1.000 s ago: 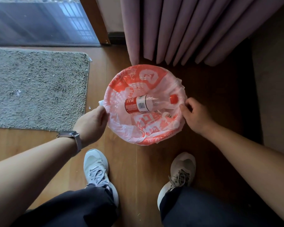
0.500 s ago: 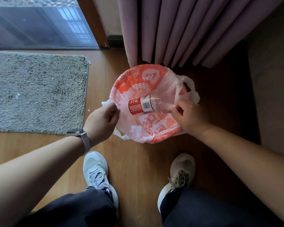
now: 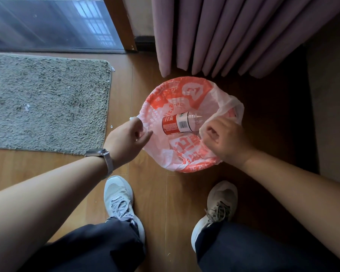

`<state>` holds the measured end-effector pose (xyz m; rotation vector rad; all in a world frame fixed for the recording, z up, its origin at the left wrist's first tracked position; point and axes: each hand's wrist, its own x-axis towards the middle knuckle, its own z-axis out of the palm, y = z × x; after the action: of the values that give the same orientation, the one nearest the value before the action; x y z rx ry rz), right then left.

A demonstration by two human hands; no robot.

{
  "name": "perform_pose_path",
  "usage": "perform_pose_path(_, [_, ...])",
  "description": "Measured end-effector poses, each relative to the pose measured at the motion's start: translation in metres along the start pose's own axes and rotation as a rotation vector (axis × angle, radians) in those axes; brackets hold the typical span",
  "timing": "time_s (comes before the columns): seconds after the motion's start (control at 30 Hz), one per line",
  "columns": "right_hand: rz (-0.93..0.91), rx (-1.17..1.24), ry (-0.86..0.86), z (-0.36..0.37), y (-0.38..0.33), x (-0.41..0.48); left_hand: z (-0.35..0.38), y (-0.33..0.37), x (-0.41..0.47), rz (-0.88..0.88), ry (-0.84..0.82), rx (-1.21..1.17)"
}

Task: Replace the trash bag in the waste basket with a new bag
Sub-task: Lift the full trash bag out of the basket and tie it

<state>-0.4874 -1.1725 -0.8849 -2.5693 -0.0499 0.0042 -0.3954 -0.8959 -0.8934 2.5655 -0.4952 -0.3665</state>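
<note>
wooden plank floor [image 3: 151, 193] fills the view, with a shaggy grey rug [image 3: 47, 103] to the left, a glass door [image 3: 47, 22] at the top left and a pleated pink curtain [image 3: 234, 32] hanging down at the top right. just below the curtain's hem stands the round waste basket [image 3: 194, 170], its rim wrapped by an orange-and-white printed plastic trash bag [image 3: 186, 93] that still lines it. a plastic bottle [image 3: 177, 125] with a red and white label lies on its side inside the bag.

the left hand [image 3: 126, 140], a watch [image 3: 100, 156] on its wrist, is at the basket's left rim, thumb and fingers closed narrowly in a pinch on the bag's edge there. the right hand [image 3: 226, 140] is over the right side of the opening, fingers curled tight round a gathered piece of the bag; a loose white loop of plastic stands up beyond its knuckles, off the rim. the far and near parts of the bag lie stretched over the rim.

two pale sneakers [image 3: 118, 197] and dark trousers [image 3: 98, 248] show at the bottom, toes pointing toward the basket.
</note>
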Motion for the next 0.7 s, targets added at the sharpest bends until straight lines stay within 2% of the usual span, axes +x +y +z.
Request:
perform_pose_path(0.13, [0.154, -0.084, 0.154, -0.009, 0.015, 0.001, -0.003, -0.020, 0.009, -0.165, -0.029, -0.094])
perform_pose_path(0.23, [0.359, -0.109, 0.076, -0.009, 0.027, -0.001, 0.001, -0.035, 0.016, -0.245, -0.133, -0.179])
perform_pose_path(0.3, [0.434, -0.072, 0.021, -0.005, 0.032, -0.005, 0.002, -0.037, 0.018, -0.256, -0.244, -0.268])
perform_pose_path(0.4, [0.443, -0.031, 0.016, -0.001, 0.033, -0.009, 0.002, -0.030, 0.020, -0.213, -0.330, -0.369])
perform_pose_path(0.5, [0.414, -0.080, 0.040, 0.003, 0.035, -0.010, 0.004, -0.027, 0.022, -0.240, -0.252, -0.279])
perform_pose_path(0.7, [0.362, -0.136, 0.115, 0.008, 0.036, -0.011, 0.009, -0.023, 0.023, -0.193, -0.199, -0.398])
